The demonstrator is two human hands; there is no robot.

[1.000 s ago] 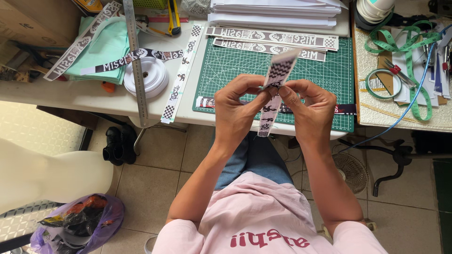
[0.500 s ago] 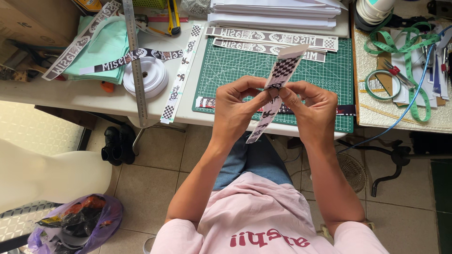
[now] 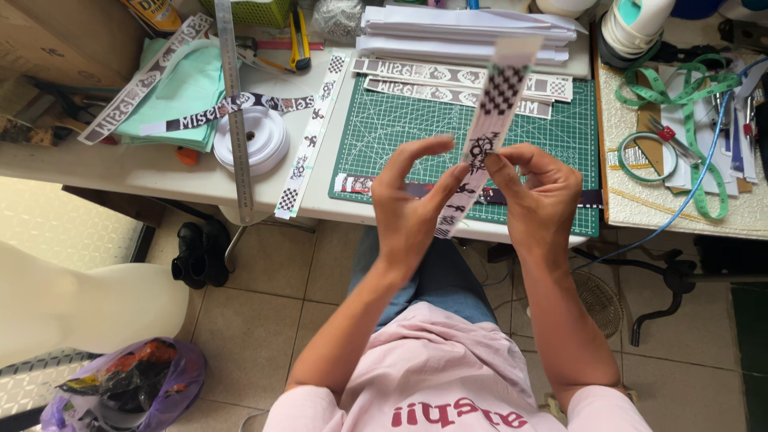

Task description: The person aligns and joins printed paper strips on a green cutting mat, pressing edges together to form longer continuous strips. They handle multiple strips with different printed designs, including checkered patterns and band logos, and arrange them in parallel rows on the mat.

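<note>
Both hands (image 3: 480, 192) seemingly pinch printed strip (image 3: 490, 120).

Pink short-sleeved shirt with red lettering, blue jeans

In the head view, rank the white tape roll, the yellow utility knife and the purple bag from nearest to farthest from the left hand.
From the left hand:
1. White tape roll, on the table to its left.
2. Yellow utility knife, at the table's far edge.
3. Purple bag, on the floor, lower left.

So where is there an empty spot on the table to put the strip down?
The middle of the green mat is bare, between the printed strips at its top and the dark strip near its front. The right side, with the green tape measure, is crowded.
</note>
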